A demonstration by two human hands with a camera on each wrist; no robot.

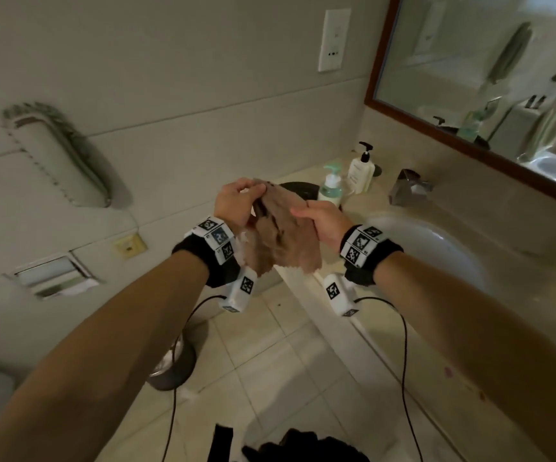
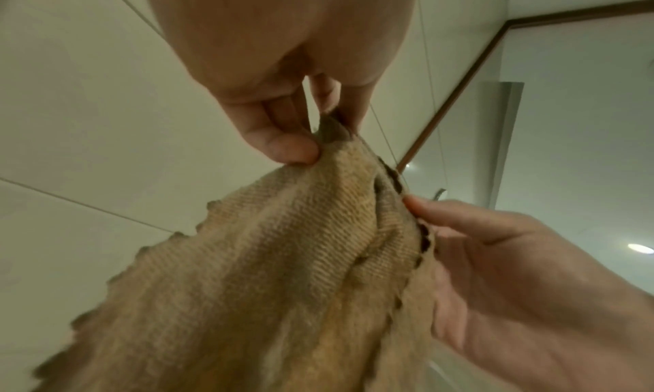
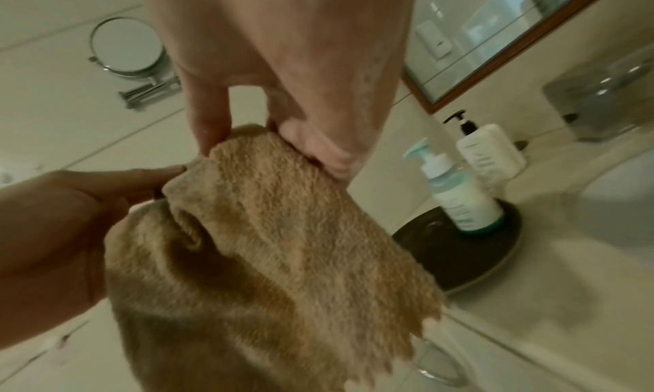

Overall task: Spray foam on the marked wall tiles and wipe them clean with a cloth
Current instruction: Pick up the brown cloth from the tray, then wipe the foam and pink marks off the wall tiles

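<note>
Wall tiles (image 1: 176,141) fill the left, carrying a foam outline (image 1: 56,155). Right of them a countertop (image 1: 516,295) holds a white basin (image 1: 436,241), a dark tray (image 1: 298,190), a white pump bottle (image 1: 361,171) and a smaller green one (image 1: 330,186). Before these hangs the tan cloth (image 1: 280,235), pinched at its top by the left hand (image 1: 235,203) and right hand (image 1: 323,221), hiding part of the tray.

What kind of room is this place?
A bathroom, most likely: a basin set in a counter with a tap, a framed mirror above it, soap bottles beside it, and tiled walls.
</note>
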